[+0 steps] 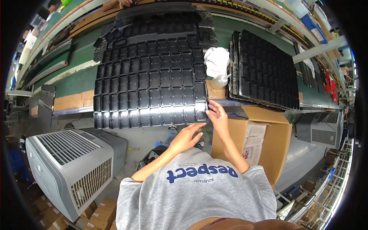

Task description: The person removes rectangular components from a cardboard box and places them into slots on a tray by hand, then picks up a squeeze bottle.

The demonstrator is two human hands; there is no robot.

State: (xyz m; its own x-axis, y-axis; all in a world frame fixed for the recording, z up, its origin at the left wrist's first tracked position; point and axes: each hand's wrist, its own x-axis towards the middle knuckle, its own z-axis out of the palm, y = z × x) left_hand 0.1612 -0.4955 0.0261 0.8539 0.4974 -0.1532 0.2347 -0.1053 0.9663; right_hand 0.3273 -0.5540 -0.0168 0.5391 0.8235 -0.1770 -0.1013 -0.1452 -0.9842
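A wide black tray (149,84) of rectangular compartments lies before me, its front edge jutting past the bench. Rows of black rectangular pieces seem to fill it; light glares off the nearest row. My right hand (217,115) is at the tray's front right corner, thumb and fingers apart, fingertips touching or very near the last piece (201,109). Just below the front edge, my left hand (186,138) has its fingers stretched out and holds nothing I can see. A white cloth (217,61) and a squeeze bottle (219,81) of pale liquid stand right of the tray.
A stack of black trays (266,71) rests on the green bench (82,50) at right. Below sits an open cardboard box (281,142) with newspaper inside. Grey vented units (73,165) stand at both sides. Another person's hand (122,3) shows at the far top.
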